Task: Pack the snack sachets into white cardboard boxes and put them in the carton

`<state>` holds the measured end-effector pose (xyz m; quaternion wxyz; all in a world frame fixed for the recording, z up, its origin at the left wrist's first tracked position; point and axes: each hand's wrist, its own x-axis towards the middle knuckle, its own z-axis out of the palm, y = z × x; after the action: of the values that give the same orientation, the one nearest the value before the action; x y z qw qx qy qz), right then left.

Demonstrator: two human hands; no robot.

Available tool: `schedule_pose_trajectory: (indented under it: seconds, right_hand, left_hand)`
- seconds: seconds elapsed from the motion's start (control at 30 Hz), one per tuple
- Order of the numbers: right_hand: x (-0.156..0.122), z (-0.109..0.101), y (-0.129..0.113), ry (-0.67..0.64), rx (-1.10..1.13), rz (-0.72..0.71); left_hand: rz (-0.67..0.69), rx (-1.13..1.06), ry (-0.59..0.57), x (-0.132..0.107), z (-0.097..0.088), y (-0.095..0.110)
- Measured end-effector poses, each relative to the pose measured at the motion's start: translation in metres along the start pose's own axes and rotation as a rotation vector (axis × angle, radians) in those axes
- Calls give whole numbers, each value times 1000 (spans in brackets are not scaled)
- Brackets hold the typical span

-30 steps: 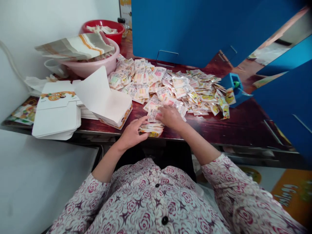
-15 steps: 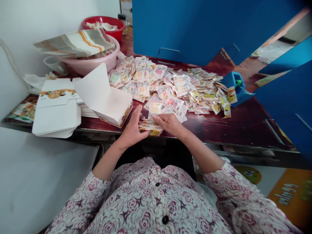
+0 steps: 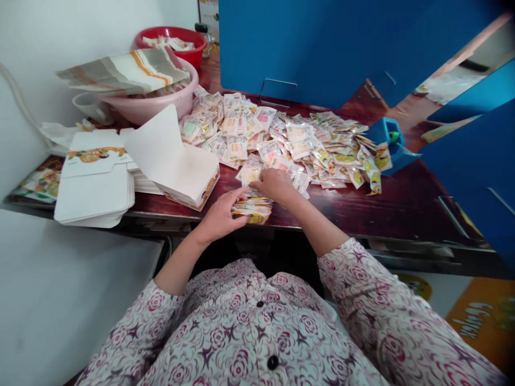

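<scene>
A small stack of sachets (image 3: 257, 209) stands at the table's front edge. My left hand (image 3: 221, 214) curves around its left end, thumb in front and fingers behind. Just behind the stack, my right hand (image 3: 276, 185) has its fingers closed at the edge of a clear-and-printed sachet (image 3: 250, 175) at the front of the heap. Its fingertips are partly hidden. The loose heap of sachets (image 3: 237, 126) spreads behind both hands. Left of my left hand lies a white box (image 3: 197, 171) with its lid raised.
Flat white cartons (image 3: 94, 187) are stacked at the left. Behind them stand a pink basin (image 3: 148, 107) with a striped cloth over it, a white mug (image 3: 90, 107) and a red basin (image 3: 197, 53). Blue panels (image 3: 301, 53) border the back; a blue container (image 3: 380, 134) sits right.
My right hand has moved back from the top of the stack to a sachet in the heap. My left hand's fingers have lowered and closed in around the stack.
</scene>
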<state>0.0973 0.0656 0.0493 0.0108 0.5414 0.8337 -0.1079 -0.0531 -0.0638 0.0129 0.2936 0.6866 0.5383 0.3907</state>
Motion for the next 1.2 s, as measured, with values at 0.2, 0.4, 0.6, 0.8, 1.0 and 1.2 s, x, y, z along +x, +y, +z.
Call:
schedule_pose_trajectory:
  seconds: [0.2,0.4,0.6,0.8,1.0,1.2]
  right_hand:
    - [-4,0,17,209,420,-191]
    - [-43,10,27,32,562,-470]
    - [-47,11,42,27,616,-408]
    - [-31,-4,58,96,-48,-463]
    - [-18,-13,57,37,-162,-368]
    - [-14,-9,41,114,360,-387]
  left_hand:
    - [-62,-18,-50,4,-3,4]
    - [-43,-62,141,2,4,-8]
    - [-87,-59,-71,8,-6,-1]
    - [-94,-8,-64,9,-6,3]
    - [-82,-15,-54,8,-5,2]
    - [-81,-45,-62,7,-3,0]
